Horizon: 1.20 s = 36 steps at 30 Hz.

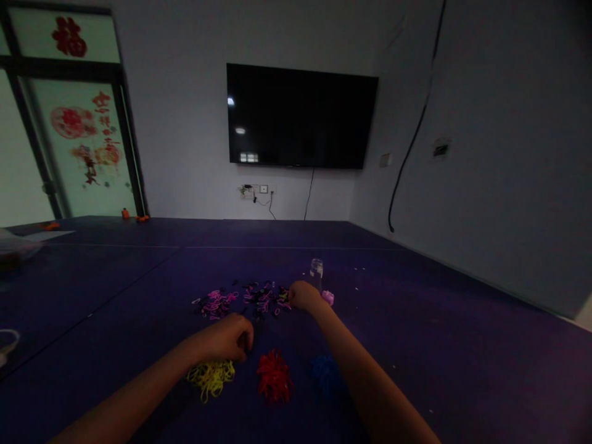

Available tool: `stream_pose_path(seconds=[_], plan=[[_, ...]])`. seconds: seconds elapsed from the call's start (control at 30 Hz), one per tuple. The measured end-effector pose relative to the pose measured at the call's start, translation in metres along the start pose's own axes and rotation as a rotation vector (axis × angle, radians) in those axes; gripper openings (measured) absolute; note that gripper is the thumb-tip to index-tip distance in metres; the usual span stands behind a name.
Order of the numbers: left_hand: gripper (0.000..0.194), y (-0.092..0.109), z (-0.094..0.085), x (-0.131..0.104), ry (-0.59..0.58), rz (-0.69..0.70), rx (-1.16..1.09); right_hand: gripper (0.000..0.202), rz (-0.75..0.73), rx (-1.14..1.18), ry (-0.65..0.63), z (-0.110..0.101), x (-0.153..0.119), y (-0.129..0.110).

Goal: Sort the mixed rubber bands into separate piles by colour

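R hand (303,295) @ edge; mixed bands (265,300)

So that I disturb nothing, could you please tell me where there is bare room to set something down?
The purple surface is bare, save tiny specks, between the right forearm and side wall, and behind the clear bottle toward the television. Crowded around the left hand and right hand: mixed pink and black bands, yellow, red and blue piles nearer the camera.
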<state>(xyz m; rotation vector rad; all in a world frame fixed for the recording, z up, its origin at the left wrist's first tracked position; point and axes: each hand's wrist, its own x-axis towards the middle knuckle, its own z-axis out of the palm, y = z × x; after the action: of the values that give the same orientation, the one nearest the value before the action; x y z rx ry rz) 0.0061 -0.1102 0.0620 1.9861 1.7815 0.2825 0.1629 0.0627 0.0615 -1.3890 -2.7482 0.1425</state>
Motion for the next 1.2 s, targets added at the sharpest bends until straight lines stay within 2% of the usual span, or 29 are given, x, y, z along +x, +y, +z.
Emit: stream_pose_path(seconds=[0.2, 0.37, 0.47, 0.63, 0.7, 0.77, 0.9, 1.07, 1.2], plan=[[0.029, 0.008, 0.003, -0.006, -0.028, 0.163, 0.158, 0.026, -0.003, -0.037, 0.0, -0.002, -0.004, -0.005], [0.03, 0.01, -0.002, -0.009, -0.025, 0.229, 0.265, 0.029, -0.038, -0.048, 0.015, -0.004, -0.007, -0.006], [0.03, 0.008, -0.011, -0.015, -0.051, 0.213, 0.274, 0.027, -0.062, -0.032, 0.009, -0.005, -0.006, -0.005], [0.032, 0.006, -0.023, -0.026, -0.176, 0.093, 0.251, 0.025, -0.103, 0.028, -0.012, -0.004, 0.003, 0.0], [0.03, 0.006, -0.025, -0.028, -0.161, 0.063, 0.205, 0.025, -0.126, 0.065, -0.014, -0.004, 0.007, 0.003], [0.027, 0.007, -0.028, -0.024, -0.093, 0.074, 0.155, 0.026, -0.143, 0.104, -0.021, -0.004, 0.01, 0.007], [0.022, 0.014, -0.033, 0.009, 0.066, 0.162, 0.116, 0.026, -0.164, 0.156, -0.049, -0.006, 0.018, 0.014], [0.021, 0.022, -0.029, 0.083, 0.299, 0.16, 0.29, 0.026, -0.193, 0.155, -0.072, -0.006, 0.023, 0.019], [0.016, 0.019, -0.02, 0.129, 0.346, 0.122, 0.382, 0.026, -0.226, 0.121, -0.105, -0.002, 0.021, 0.022]])
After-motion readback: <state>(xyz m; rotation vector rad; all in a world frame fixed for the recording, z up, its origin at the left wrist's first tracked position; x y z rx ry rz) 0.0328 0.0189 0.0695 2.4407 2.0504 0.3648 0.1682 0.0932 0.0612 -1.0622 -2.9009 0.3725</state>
